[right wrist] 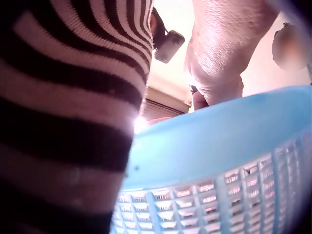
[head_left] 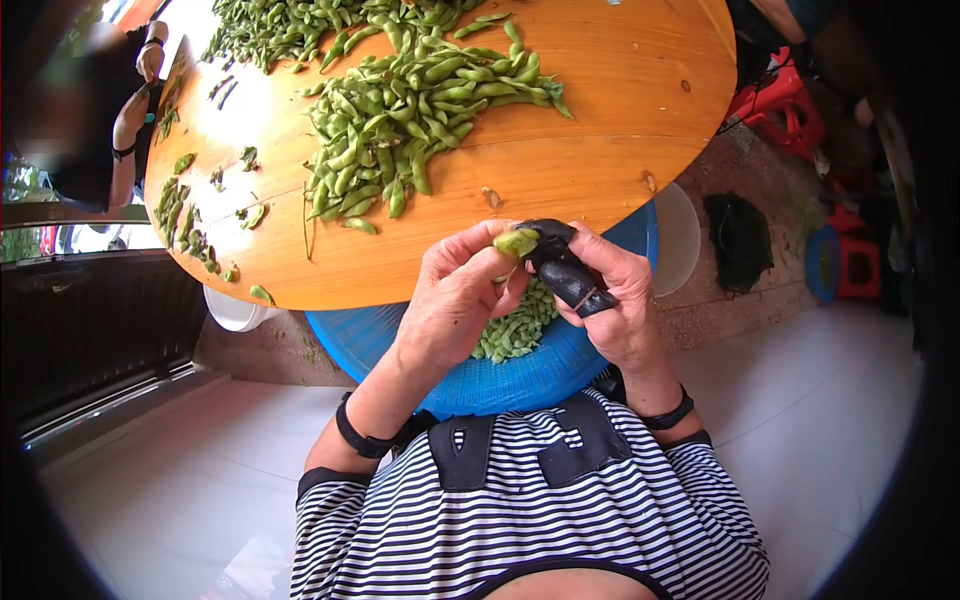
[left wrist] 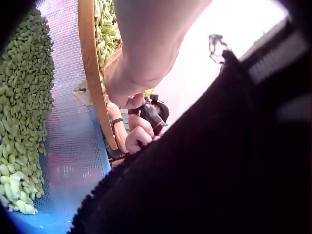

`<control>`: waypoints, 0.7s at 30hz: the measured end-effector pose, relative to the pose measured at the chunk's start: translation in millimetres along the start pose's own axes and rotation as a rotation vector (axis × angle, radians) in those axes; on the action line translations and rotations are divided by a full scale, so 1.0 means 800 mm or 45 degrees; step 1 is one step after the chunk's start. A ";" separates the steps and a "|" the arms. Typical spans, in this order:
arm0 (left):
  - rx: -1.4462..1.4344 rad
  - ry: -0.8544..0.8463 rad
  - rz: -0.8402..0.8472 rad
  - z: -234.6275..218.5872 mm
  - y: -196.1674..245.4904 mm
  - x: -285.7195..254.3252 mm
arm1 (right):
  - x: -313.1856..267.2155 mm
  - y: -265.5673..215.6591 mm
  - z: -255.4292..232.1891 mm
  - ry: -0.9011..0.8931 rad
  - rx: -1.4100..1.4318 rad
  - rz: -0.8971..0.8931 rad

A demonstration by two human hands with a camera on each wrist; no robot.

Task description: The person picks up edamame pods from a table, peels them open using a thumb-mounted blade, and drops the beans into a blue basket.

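Observation:
Over the blue mesh basket (head_left: 455,388) my left hand (head_left: 445,295) pinches a green soybean pod (head_left: 516,242) between thumb and forefinger. My right hand (head_left: 622,300) meets it from the other side, black covers (head_left: 572,283) on its thumb and a finger, gripping the pod's far end. In the left wrist view the covered digits (left wrist: 152,115) show past the forearm. Shelled green soybeans (head_left: 515,335) lie in the basket below, heaped along one side in the left wrist view. The right wrist view shows mostly the basket's rim (right wrist: 219,139), which hides the fingers.
A wooden table (head_left: 560,170) stands in front, with a big pile of soybean pods (head_left: 400,120) and scattered pods (head_left: 180,220) at its left edge. Another person's hand (head_left: 150,60) is at the far left. White tubs (head_left: 235,308) and a red stool (head_left: 785,110) stand around.

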State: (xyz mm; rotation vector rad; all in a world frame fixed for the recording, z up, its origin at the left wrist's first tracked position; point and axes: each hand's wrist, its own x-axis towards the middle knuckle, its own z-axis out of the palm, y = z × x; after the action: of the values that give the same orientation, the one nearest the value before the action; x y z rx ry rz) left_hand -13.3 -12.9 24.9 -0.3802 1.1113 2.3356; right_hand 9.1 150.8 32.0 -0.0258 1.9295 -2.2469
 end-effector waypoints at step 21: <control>2.038 0.639 1.123 -0.077 0.054 0.013 | -0.069 -0.007 -0.196 0.637 -1.426 0.165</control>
State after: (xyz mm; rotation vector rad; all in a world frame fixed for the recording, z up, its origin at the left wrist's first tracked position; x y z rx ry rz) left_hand -44.5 -80.1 9.1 0.2341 3.3121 1.0233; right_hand 42.1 313.4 18.7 0.5226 3.0506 -0.8766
